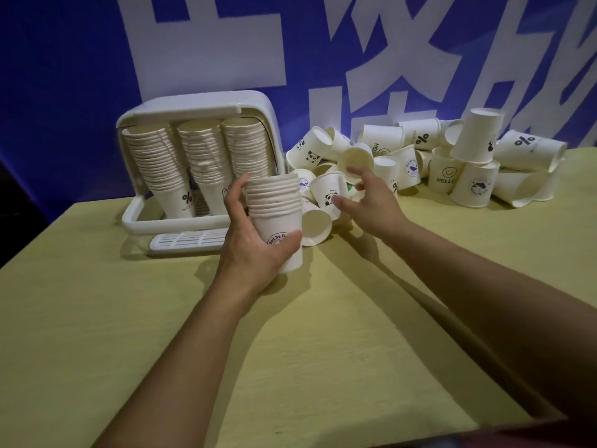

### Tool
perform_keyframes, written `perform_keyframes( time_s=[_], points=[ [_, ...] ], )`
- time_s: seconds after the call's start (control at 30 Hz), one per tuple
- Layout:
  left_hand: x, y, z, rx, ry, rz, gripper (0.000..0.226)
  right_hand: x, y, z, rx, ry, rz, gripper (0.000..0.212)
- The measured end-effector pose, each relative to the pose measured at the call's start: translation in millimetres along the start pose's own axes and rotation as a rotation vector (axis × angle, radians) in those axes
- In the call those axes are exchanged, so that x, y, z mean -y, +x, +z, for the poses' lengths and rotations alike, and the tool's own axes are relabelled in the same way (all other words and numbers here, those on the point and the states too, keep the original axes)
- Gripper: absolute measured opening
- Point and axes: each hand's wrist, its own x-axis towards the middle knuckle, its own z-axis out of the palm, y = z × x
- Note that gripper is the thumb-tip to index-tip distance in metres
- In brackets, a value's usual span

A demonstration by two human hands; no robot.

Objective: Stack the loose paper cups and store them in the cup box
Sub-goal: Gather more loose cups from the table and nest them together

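My left hand (255,237) grips an upright stack of several white paper cups (274,208) just in front of the white cup box (200,169). The box stands open at the back left with three tall leaning stacks of cups inside. A pile of loose printed paper cups (420,160) covers the table to the right of the box. My right hand (365,195) hovers at the pile's near edge with its fingers spread and holds nothing. It is close to a panda-print cup (326,192) and a cup lying on its side (315,224).
The yellow table (323,334) stretches toward me, with its right edge running diagonally at the lower right. A white slotted tray (190,240) lies in front of the box. Behind everything is a blue wall with large white characters (355,43).
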Motion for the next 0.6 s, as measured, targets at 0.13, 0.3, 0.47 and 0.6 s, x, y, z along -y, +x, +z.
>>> perform_keyframes(
  time_s=[0.13,0.3,0.47,0.6],
  points=[
    [3,1,-2,0.001,-0.012,-0.019,0.099,-1,10,18,0.015,0.018,0.033,0.077],
    [7,2,-2,0.064,0.039,0.033,0.099,4,1,8,0.001,0.088,0.053,0.081],
    [4,-3,-3,0.376,0.156,0.054,0.1,13,-27,-22,-0.184,0.46,0.07,0.075],
    [-2,-7,-1,0.455,0.213,0.049,0.104,22,-47,-27,-0.109,0.73,0.037,0.07]
  ],
)
